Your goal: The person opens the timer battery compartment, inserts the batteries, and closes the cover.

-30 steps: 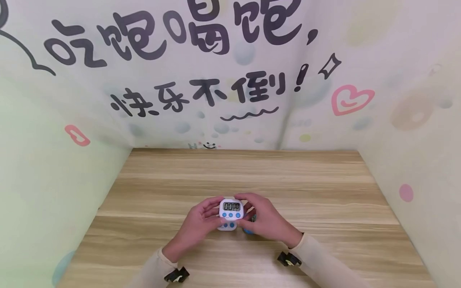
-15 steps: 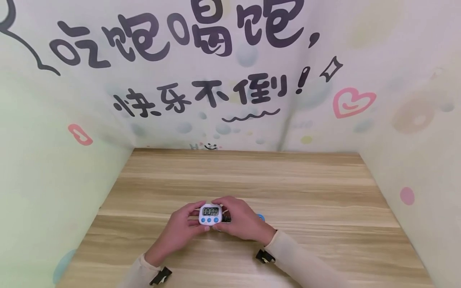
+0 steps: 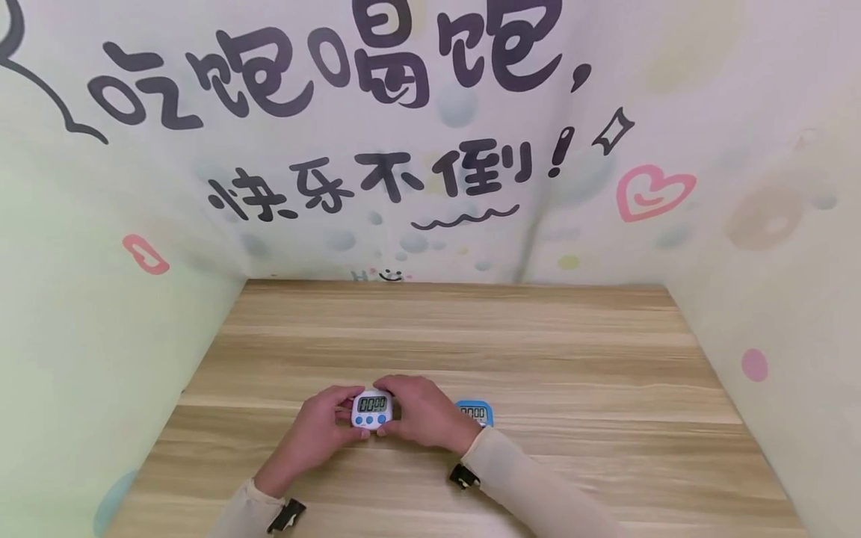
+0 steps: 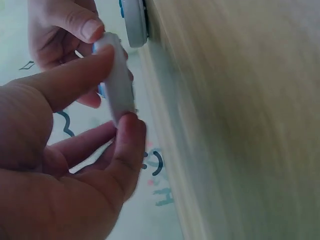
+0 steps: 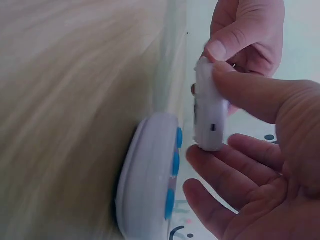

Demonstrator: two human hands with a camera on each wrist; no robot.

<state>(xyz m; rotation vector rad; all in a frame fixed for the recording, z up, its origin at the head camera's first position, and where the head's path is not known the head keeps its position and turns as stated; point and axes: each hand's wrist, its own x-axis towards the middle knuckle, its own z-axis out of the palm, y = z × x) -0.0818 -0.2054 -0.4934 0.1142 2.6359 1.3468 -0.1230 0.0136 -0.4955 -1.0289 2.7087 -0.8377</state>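
A white digital kitchen timer (image 3: 372, 409) with three blue buttons and 00:00 on its display is held between both hands, its face turned up toward the head camera. My left hand (image 3: 315, 427) pinches its left side between thumb and fingers. On the other side my right hand (image 3: 430, 415) grips the right edge, thumb low and fingers at the top. Both wrist views show the held timer edge-on, raised above the table. Close below the right hand, a second white timer (image 5: 150, 175) with blue buttons lies on the wood; the right hand hides it in the head view.
A blue-rimmed timer (image 3: 474, 403) lies on the wood-grain table (image 3: 572, 359) right of the right hand, partly covered by the wrist. Printed pale walls (image 3: 377, 246) stand at the back and both sides. A black clip (image 3: 464, 476) sits on the right sleeve.
Both hands have moved left with the held white timer, away from over the timers on the table. The blue-rimmed timer now shows more fully beside the right wrist.
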